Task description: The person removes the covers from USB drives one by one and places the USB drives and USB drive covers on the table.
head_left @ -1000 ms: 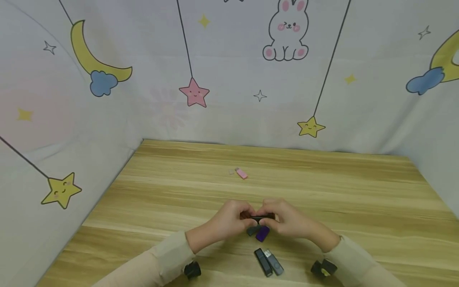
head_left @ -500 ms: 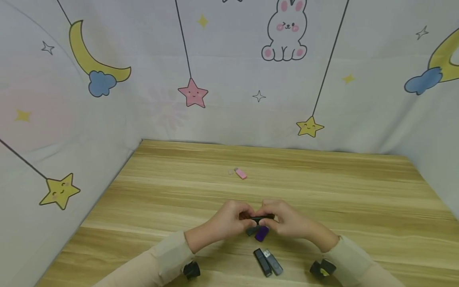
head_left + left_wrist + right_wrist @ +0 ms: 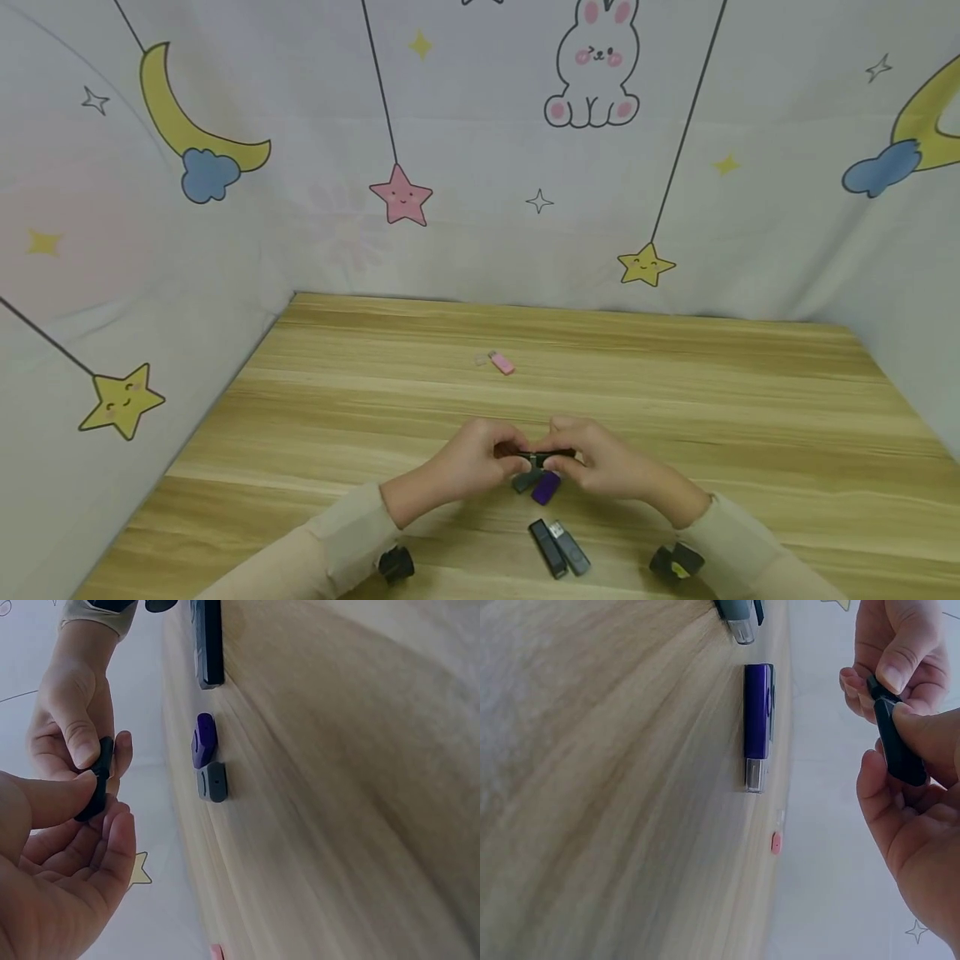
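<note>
Both hands meet above the table with a black USB stick point(image 3: 900, 742) between them. My left hand point(image 3: 480, 457) pinches one end, which looks like its cap point(image 3: 883, 688), between thumb and fingers. The longer body is gripped by my right hand point(image 3: 600, 460). A light spot shows at the joint between the two parts in the head view. Below the hands, a purple USB stick point(image 3: 546, 488) lies beside a dark grey one point(image 3: 527, 481). In the right wrist view the purple stick's metal plug point(image 3: 755, 775) is exposed.
Closer to the person, a black oblong stick point(image 3: 548, 548) lies against a grey USB stick point(image 3: 570, 548) with its plug out. Farther back are a pink USB stick point(image 3: 502, 362) and a small clear cap point(image 3: 480, 360). A printed cloth point(image 3: 465, 250) hangs behind the wooden table point(image 3: 712, 400).
The left hand has shifted slightly left, away from the right hand. A light spot now shows at the black stick's joint. The sticks on the table lie as before.
</note>
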A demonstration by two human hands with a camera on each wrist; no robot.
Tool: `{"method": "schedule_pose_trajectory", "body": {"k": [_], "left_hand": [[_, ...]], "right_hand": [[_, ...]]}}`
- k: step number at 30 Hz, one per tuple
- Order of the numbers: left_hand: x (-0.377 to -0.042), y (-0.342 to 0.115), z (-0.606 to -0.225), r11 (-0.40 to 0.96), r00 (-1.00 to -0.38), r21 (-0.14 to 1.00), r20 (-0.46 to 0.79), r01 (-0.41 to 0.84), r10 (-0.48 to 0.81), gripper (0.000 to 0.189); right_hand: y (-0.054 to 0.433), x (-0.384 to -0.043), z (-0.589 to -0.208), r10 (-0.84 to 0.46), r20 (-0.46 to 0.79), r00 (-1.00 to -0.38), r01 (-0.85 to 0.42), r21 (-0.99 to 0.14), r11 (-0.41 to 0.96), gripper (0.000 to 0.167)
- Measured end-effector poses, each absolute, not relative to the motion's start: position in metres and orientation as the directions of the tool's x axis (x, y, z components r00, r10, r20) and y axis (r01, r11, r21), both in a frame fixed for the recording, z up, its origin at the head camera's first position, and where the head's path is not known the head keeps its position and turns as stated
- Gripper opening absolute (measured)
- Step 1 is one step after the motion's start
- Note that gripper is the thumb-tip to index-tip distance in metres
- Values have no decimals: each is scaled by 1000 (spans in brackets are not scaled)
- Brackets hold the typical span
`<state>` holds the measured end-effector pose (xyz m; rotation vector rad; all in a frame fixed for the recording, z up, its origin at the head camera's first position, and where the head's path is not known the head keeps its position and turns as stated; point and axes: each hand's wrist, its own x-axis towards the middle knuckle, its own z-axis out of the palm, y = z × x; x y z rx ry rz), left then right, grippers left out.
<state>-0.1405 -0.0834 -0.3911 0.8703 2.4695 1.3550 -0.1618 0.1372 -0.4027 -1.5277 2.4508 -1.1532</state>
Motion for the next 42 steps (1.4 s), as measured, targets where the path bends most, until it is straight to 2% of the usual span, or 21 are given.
{"method": "schedule_pose_trajectory", "body": {"k": [6, 11, 28, 42], "left_hand": [[-142, -83, -388, 430, -820, 817, 89, 385, 565, 6], [-147, -83, -384, 424, -815, 798, 138, 428, 563, 5], [-162, -86, -371, 451, -871, 805, 155, 385, 466, 8], [-186, -88, -354, 468, -919, 828, 131, 308, 373, 10]], "right_hand": [[138, -164, -400, -776, 321, -544, -725, -645, 241, 18], [138, -166, -394, -761, 288, -582, -685, -677, 268, 18], [152, -180, -378, -685, 340, -644, -701, -622, 350, 15], [164, -200, -368, -606, 322, -727, -647, -618, 448, 16]]}}
